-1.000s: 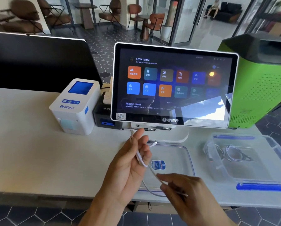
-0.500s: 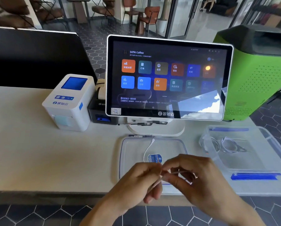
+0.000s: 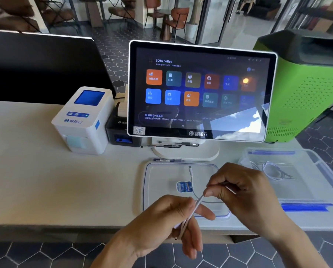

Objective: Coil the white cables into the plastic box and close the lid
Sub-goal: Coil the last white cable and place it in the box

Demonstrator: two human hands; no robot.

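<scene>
Both hands meet low over the desk [image 3: 36, 180]. The left hand [image 3: 165, 225] pinches a doubled run of white cable [image 3: 195, 206]; the right hand [image 3: 244, 192], at two o'clock from it, pinches the same cable higher up. The cable's plug end lies on the clear lid [image 3: 156, 190], flat on the desk beneath the hands. At three o'clock sits the open plastic box [image 3: 316, 171] with coiled cables [image 3: 271, 171] inside. At twelve o'clock stands the touchscreen terminal [image 3: 200, 91], a white printer [image 3: 82, 120] at ten.

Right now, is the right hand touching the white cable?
Touching. The head view shows the right hand pinching the white cable between thumb and fingertip, above the lid.
</scene>
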